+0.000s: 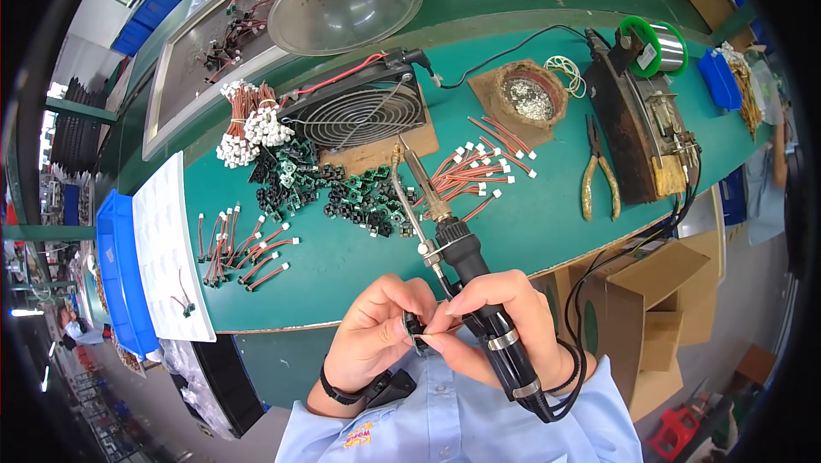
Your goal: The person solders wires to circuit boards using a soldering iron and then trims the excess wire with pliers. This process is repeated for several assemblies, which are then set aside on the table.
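My left hand [374, 332] is closed, pinching a small dark green circuit board [414, 329] between thumb and fingers just in front of my chest. My right hand [513, 313] wraps round a black soldering iron [463, 251] with a thin metal feed tube [402, 192] along it; its tip points away from me over the table. The right thumb and forefinger also meet at the board, on what looks like a thin wire, partly hidden by the fingers. Beyond the iron lie a pile of small green circuit boards [369, 200] and red wires with white connectors [479, 165].
Wired boards [244, 249] lie at left beside a white tray [171, 241] and blue bin [124, 271]. A fan [355, 112] and bundled wires [256, 125] stand at the back. Pliers [600, 174], a solder pot [530, 97] and a solder spool [665, 48] occupy the right.
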A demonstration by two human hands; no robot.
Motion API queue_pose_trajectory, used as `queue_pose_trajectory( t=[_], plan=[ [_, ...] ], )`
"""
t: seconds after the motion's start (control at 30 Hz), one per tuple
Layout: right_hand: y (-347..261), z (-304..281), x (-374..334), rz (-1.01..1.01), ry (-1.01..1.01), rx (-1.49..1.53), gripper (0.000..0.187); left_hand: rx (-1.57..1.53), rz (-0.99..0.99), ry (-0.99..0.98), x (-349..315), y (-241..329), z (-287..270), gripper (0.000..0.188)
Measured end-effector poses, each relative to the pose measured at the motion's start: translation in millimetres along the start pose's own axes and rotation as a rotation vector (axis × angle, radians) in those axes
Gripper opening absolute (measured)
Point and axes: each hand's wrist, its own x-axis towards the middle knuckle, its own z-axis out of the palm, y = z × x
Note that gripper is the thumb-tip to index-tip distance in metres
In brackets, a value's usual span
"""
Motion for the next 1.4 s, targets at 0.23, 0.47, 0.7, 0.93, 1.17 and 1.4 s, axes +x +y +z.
queue_pose_trajectory(
  t=[0.23, 0.47, 0.7, 0.93, 1.17, 1.4],
  plan=[
    [-1.0, -2.2, 1.0, -0.022, 0.008, -0.01, 0.043, 0.0, -0.04, -0.003, 0.1, 1.9, 1.4, 0.02],
    [-2.8, -5.5, 1.7, -0.014, -0.003, -0.03, 0.043, 0.035, -0.024, -0.013, 1.2, 0.2, 0.4, 0.019],
    [-1.4, -8.5, 0.4, 0.021, -0.018, 0.019, 0.042, 0.035, -0.04, -0.001, 0.7, 1.1, 2.5, 0.017],
    [3.2, -9.2, -2.1, 0.022, 0.004, 0.105, 0.039, 0.044, -0.038, -0.028, 2.1, 2.7, 6.0, 0.017],
    [-1.6, -17.7, 1.9, 0.084, -0.058, 0.105, 0.041, 0.112, -0.026, -0.031, 0.5, 5.5, 5.1, 0.014],
    [-0.5, -24.4, 1.0, 0.096, -0.079, 0.049, 0.041, 0.27, 0.026, -0.029, 1.6, 12.6, 12.0, 0.013]
  ],
)
